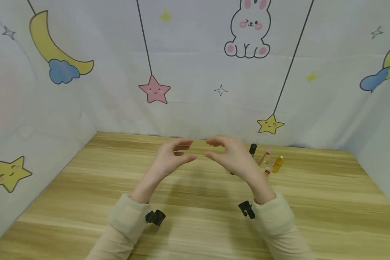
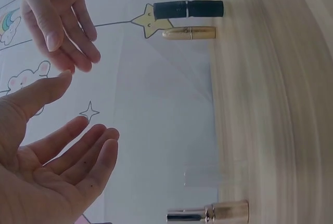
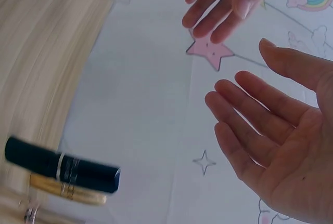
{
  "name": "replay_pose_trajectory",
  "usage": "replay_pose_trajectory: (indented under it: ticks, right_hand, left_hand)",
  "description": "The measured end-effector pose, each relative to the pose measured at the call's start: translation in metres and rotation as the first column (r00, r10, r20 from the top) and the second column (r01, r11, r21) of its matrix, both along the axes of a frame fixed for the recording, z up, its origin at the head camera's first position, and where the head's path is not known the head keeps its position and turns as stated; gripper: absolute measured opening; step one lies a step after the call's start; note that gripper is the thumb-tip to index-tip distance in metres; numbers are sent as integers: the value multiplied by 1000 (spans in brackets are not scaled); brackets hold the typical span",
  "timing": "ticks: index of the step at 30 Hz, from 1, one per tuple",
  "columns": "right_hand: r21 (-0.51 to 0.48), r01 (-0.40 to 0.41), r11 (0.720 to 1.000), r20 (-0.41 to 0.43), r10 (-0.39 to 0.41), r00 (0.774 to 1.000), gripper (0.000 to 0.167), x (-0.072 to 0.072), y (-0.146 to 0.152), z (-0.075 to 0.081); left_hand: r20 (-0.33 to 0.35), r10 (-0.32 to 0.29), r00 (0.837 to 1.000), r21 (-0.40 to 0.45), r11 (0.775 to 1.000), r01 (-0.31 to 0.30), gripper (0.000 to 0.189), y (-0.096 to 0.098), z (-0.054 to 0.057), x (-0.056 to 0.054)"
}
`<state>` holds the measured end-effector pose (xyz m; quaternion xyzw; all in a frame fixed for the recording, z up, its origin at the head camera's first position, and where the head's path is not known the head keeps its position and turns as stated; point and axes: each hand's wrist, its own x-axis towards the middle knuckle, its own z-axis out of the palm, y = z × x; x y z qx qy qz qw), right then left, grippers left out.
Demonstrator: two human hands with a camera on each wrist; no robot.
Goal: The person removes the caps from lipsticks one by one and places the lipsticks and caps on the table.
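Observation:
My left hand (image 1: 170,155) and right hand (image 1: 232,153) are raised over the table, palms facing each other with a gap between the fingertips. Fingers on both are loosely bent and hold nothing. Nearest the right hand is a group of lipstick tubes: a black tube (image 1: 252,148), a gold tube (image 1: 277,164), a red lipstick (image 1: 264,160) and a smaller red-topped one (image 1: 267,172). Part of the group hides behind the right hand. The left wrist view shows a rose-gold tube (image 2: 230,213) standing apart from the black tube (image 2: 188,9) and gold tube (image 2: 189,33).
A wood-grain table (image 1: 195,224) spans the front. Beyond it hangs a white curtain (image 1: 195,108) printed with stars, a moon and a rabbit, and it also borders both sides. Beside the rose-gold tube is a faint clear cap (image 2: 202,178). Black straps show at both cuffs.

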<state>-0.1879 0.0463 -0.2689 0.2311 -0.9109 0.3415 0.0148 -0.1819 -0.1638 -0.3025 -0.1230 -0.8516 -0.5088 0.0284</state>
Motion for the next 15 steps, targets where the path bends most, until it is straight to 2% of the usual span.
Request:
replay_pose_trajectory:
  ticks: [7, 11, 15]
  right_hand:
    - [30, 19, 999, -41, -18, 999, 37, -10, 29, -10]
    - [55, 36, 998, -25, -34, 999, 37, -15, 44, -16]
    - [69, 46, 997, -1, -46, 999, 38, -19, 58, -19]
  left_hand:
    - [46, -49, 998, 19, 999, 48, 47, 30, -21, -5]
    - [101, -87, 991, 24, 996, 85, 46, 48, -31, -6]
    - [159, -119, 980, 38, 993, 114, 49, 65, -36, -8]
